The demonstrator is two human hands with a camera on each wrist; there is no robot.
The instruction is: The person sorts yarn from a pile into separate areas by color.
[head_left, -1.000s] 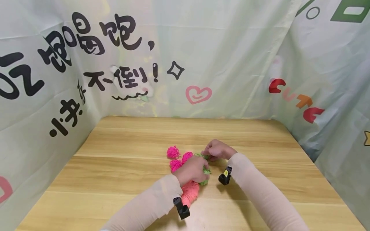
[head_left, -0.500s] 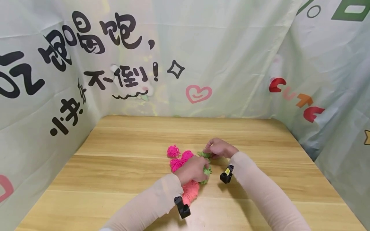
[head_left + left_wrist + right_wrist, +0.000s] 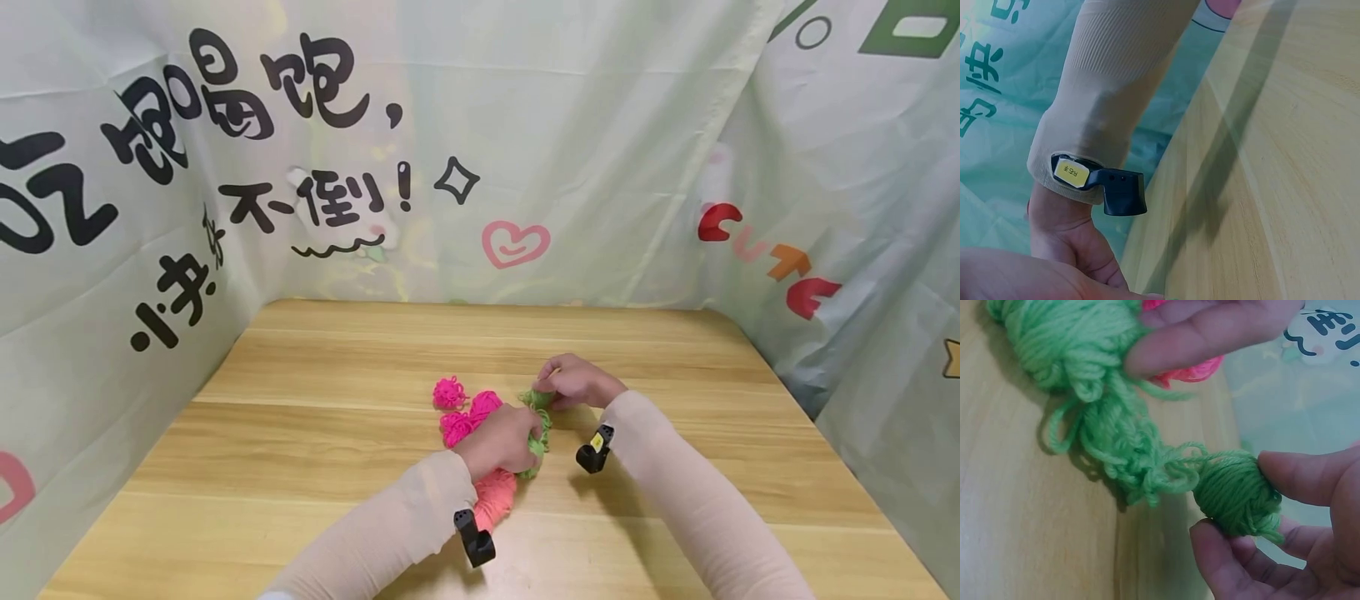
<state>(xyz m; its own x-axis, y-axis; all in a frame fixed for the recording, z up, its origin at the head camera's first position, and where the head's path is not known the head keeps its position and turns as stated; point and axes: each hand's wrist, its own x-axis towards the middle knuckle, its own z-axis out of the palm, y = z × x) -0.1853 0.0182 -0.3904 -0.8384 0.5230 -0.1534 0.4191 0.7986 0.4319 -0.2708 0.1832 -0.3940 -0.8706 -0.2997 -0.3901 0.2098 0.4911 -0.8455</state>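
On the left, three bright pink bundles of looped yarn (image 3: 449,392) are lying on the pale wood-grain worktop (image 3: 322,367), and nearer the person a coral-pink skein of soft yarn (image 3: 495,497) is resting, partly behind the left sleeve. The left hand (image 3: 501,437) is keeping its place, its thumb and fingers gripping a thick light-green bundle of wound yarn (image 3: 1072,337). Right of that, a loose tangle of green yarn loops (image 3: 1129,450) is trailing toward a small round ball of green yarn (image 3: 1238,494), which the right hand (image 3: 579,381) is pinching between thumb and fingers. Over the last second that hand is easing rightward and bringing the ball along, so the gap between the hands is widening. This seems to be drawing the ball away from the bundle, though loops are apparently still linking them.
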